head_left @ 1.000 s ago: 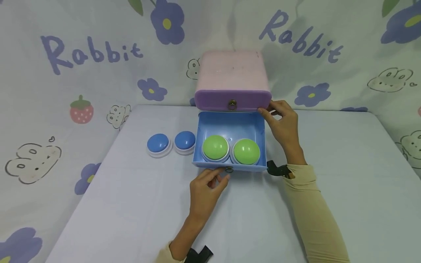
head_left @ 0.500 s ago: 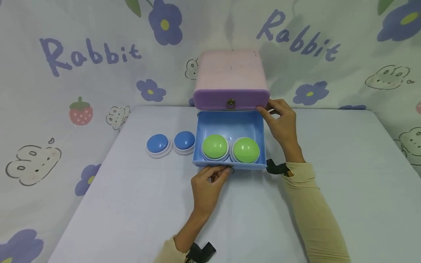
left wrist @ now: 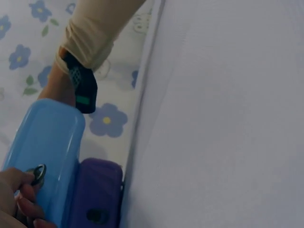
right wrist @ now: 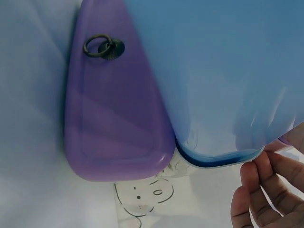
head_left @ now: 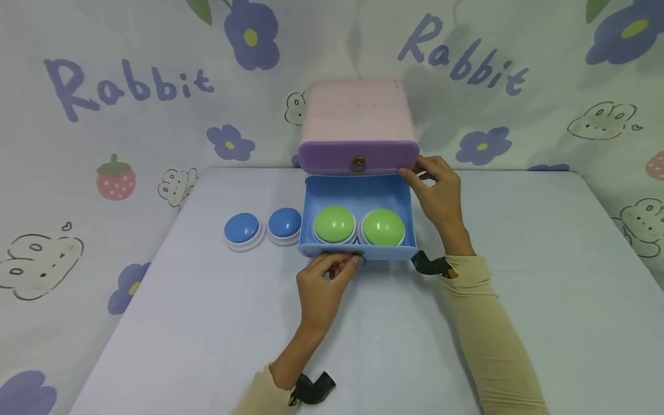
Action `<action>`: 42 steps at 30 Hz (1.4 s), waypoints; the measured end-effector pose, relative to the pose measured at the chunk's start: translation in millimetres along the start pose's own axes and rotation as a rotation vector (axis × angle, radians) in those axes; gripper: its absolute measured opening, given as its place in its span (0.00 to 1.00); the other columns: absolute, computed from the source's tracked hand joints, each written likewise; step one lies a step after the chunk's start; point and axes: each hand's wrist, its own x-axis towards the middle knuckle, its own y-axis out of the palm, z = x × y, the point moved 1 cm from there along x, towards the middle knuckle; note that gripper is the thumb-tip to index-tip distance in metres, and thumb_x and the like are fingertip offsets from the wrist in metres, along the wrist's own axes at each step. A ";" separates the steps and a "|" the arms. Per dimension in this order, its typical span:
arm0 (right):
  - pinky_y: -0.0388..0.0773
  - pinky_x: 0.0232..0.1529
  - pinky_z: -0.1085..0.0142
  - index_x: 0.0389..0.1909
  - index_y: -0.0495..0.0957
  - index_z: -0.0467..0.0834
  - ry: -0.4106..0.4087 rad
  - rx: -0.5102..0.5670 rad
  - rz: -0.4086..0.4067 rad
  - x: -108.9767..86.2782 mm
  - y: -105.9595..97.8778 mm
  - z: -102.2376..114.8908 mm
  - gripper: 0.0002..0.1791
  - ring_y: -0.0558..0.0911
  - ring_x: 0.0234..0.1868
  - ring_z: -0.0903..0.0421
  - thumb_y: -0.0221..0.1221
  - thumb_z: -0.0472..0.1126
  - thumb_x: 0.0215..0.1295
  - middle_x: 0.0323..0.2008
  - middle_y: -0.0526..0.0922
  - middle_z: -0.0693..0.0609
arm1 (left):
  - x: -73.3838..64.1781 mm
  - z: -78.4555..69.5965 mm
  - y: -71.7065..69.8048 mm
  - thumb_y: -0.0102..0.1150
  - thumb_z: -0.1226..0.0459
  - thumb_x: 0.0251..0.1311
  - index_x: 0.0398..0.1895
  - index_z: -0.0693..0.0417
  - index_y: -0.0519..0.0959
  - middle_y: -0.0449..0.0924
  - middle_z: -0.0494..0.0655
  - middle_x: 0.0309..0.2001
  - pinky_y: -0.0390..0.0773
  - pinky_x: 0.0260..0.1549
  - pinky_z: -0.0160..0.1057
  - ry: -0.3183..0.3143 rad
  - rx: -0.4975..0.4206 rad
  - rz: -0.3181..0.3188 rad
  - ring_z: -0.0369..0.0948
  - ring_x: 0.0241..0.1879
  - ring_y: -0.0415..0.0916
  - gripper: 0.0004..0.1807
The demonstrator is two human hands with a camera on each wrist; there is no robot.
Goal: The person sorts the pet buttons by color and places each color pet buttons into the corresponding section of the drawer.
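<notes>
A small pink drawer cabinet (head_left: 358, 109) stands at the back of the table. Its purple upper drawer (head_left: 332, 157) is closed. The blue lower drawer (head_left: 332, 187) is pulled well out. Two green domed push buttons with white bases, a left one (head_left: 334, 223) and a right one (head_left: 383, 226), sit inside it near the front. My left hand (head_left: 320, 291) pinches the ring pull (left wrist: 40, 174) on the blue drawer's front between thumb and fingers. My right hand (head_left: 438, 193) grips the cabinet's lower right corner, thumb at the front edge and fingers along the side.
Left of the blue drawer are two blue domed push buttons, one (head_left: 242, 228) farther out and one (head_left: 284, 222) close beside the drawer's wall. A white cloth covers the table (head_left: 519, 276). A printed curtain (head_left: 155, 34) hangs directly behind the cabinet.
My left hand has closed thumb and fingers on the ring pull. The blue drawer's front and the green buttons have shifted slightly toward the cabinet. My right hand keeps its place on the cabinet.
</notes>
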 end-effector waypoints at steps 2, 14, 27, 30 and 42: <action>0.75 0.51 0.62 0.57 0.82 0.40 0.003 0.002 -0.001 0.4 -0.2 0.3 0.23 0.79 0.46 0.53 0.70 0.43 0.63 0.45 0.81 0.46 | 3.4 -2.8 0.8 0.73 0.68 0.56 0.32 0.58 0.87 0.80 0.42 0.27 0.73 0.25 0.33 -0.006 0.002 0.005 0.38 0.26 0.73 0.03; 0.76 0.52 0.59 0.58 0.82 0.41 0.026 -0.015 -0.003 -0.7 -6.5 -2.7 0.23 0.79 0.47 0.53 0.69 0.44 0.64 0.46 0.81 0.46 | 16.2 -3.9 9.8 0.72 0.68 0.57 0.32 0.60 0.87 0.79 0.45 0.26 0.71 0.25 0.34 -0.001 -0.026 0.006 0.39 0.26 0.72 0.03; 0.76 0.51 0.58 0.57 0.83 0.41 0.018 0.018 -0.008 -6.1 -2.6 -3.4 0.22 0.78 0.47 0.52 0.70 0.39 0.61 0.46 0.81 0.44 | 37.6 11.1 18.6 0.70 0.60 0.62 0.34 0.58 0.87 0.80 0.42 0.28 0.74 0.26 0.33 0.010 -0.044 0.017 0.39 0.28 0.74 0.09; 0.76 0.51 0.60 0.57 0.83 0.41 0.018 0.025 -0.010 -4.2 -0.2 -2.5 0.22 0.79 0.46 0.52 0.70 0.39 0.61 0.46 0.82 0.44 | 46.2 14.3 19.8 0.70 0.60 0.62 0.34 0.58 0.87 0.80 0.42 0.28 0.74 0.26 0.33 0.020 -0.049 0.000 0.39 0.28 0.74 0.09; 0.76 0.51 0.57 0.56 0.83 0.41 0.016 0.038 -0.006 -0.4 2.0 0.7 0.21 0.78 0.46 0.53 0.70 0.39 0.61 0.44 0.81 0.44 | 75.1 24.3 26.1 0.70 0.63 0.61 0.33 0.60 0.87 0.79 0.47 0.27 0.72 0.27 0.32 0.050 -0.071 -0.063 0.40 0.27 0.73 0.08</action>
